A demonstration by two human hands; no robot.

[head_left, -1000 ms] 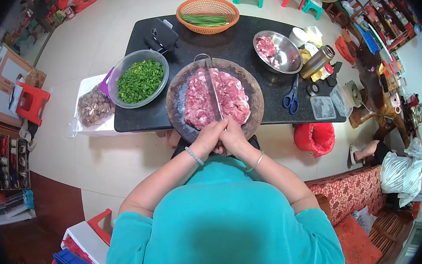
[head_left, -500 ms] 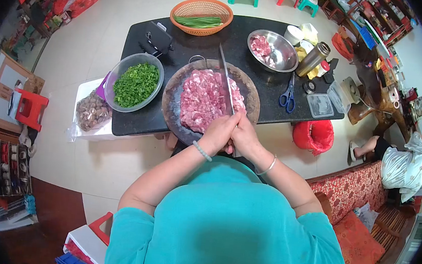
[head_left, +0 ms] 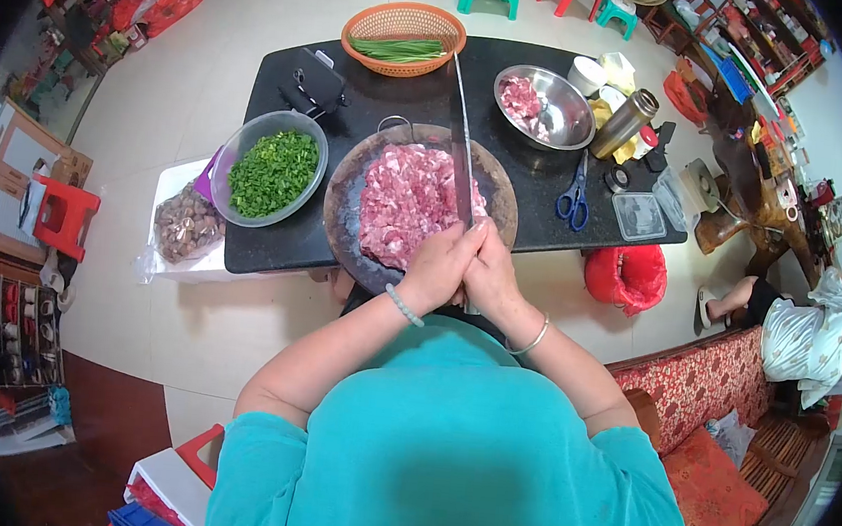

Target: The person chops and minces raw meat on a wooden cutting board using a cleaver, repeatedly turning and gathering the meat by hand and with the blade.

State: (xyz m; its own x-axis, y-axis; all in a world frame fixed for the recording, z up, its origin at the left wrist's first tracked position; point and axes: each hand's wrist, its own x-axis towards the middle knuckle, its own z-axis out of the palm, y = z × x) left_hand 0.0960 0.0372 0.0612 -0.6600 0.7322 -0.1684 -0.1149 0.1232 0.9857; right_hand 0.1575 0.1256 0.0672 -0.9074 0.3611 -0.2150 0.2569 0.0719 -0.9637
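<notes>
Both hands meet at the near edge of the round chopping board (head_left: 348,182), closed together on the handle of a long knife (head_left: 463,147). My left hand (head_left: 434,267) is on the left side of the grip, my right hand (head_left: 491,272) on the right. The blade points away from me, over the right part of the chopped raw meat (head_left: 404,201), its tip near the orange basket. The handle is mostly hidden by my fingers.
Left of the board is a bowl of chopped greens (head_left: 274,172). Beyond it stand a black case (head_left: 317,82) and an orange basket (head_left: 405,23). To the right are a metal bowl (head_left: 569,111), scissors (head_left: 574,198), a flask (head_left: 626,124) and a plastic lid (head_left: 638,216).
The knife has shifted from the middle of the meat to its right side, and its tip now reaches farther away. Both hands have moved slightly right with it, still closed on the handle.
</notes>
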